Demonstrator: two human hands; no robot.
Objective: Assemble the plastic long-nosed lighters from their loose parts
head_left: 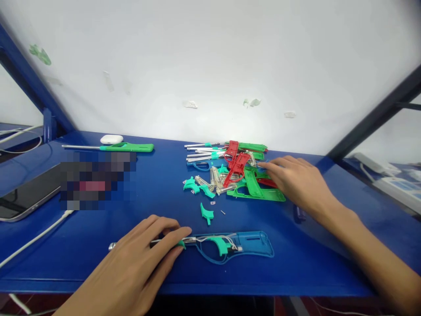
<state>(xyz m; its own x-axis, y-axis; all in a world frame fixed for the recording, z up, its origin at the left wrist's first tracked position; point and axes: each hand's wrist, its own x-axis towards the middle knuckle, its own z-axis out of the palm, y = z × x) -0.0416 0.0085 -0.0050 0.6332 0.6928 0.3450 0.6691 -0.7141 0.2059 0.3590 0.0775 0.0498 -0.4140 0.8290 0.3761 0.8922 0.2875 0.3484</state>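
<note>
- Blue translucent plastic: a casing half (pixel 255 244) is lying open side up near the front edge of the tabletop (pixel 312 263), its teal trigger (pixel 219 245) and white wires (pixel 202 239) showing.
- The left hand (pixel 141 259) is grasping the metal rod (pixel 190 240) at the casing's left end, between thumb and index finger.
- The right hand (pixel 297 182) is hanging over the right side of a parts heap (pixel 238 169) towards the back edge; cannot tell whether its fingertips are gripping a piece.
- Red casings (pixel 233 149), green casings (pixel 276 194), clear cartridges (pixel 215 177) and metal tubes (pixel 200 156) are forming that heap.
- A loose teal piece (pixel 207 213) and a small metal pin (pixel 222 212) are lying between heap and casing half.
- A green lighter (pixel 140 148) is lying near the back left corner, a phone (pixel 29 193) by the left edge.
</note>
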